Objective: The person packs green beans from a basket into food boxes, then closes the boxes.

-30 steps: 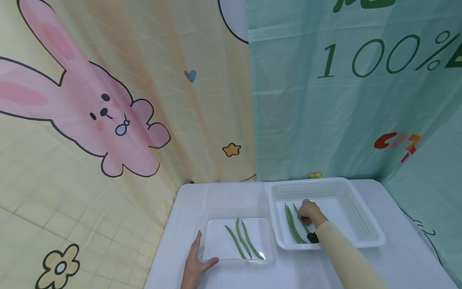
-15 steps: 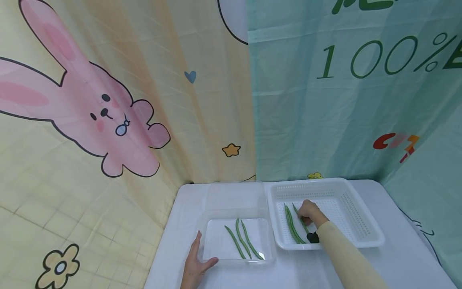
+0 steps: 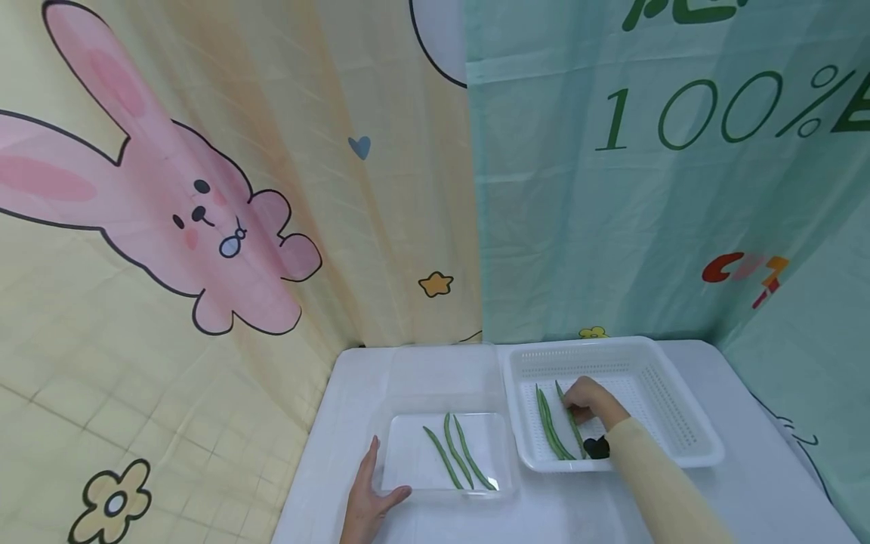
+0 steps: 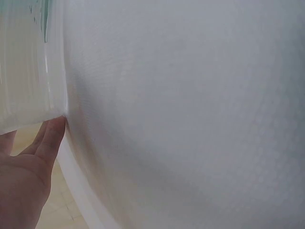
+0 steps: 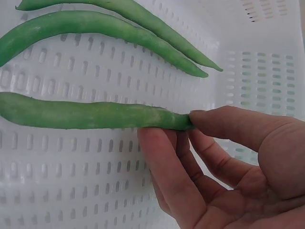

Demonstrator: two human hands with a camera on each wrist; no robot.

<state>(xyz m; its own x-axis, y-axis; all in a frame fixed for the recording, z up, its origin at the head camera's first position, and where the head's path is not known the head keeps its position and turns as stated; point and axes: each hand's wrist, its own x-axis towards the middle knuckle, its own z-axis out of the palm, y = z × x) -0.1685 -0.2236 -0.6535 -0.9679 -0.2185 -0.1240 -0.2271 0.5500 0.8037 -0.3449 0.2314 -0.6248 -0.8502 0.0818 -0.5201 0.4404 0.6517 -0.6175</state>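
My right hand [image 3: 590, 398] is over the left part of a white perforated plastic basket [image 3: 680, 400]. Its thumb and fingers pinch one end of a green bean [image 5: 95, 114], as the right wrist view shows close up. Two more green beans [image 5: 100, 24] lie side by side in the basket, left of the held one in the head view. My left hand [image 3: 367, 495], fingers straight and thumb spread, rests at the left front corner of a clear plastic container [image 3: 406, 468]. Inside that container lie three green beans [image 3: 459, 455], spaced slightly apart.
Both vessels stand on a table with a white cloth [image 3: 353, 400]. A clear flap-like lid [image 3: 442, 370] extends behind the container. Printed curtains [image 3: 584, 227] hang close behind the table and at its sides. A dark wrist camera [image 3: 596, 447] sits under the right wrist.
My right hand has shifted slightly right with the pinched bean, widening the gap to the two basket beans. The left hand stays at the container's corner.
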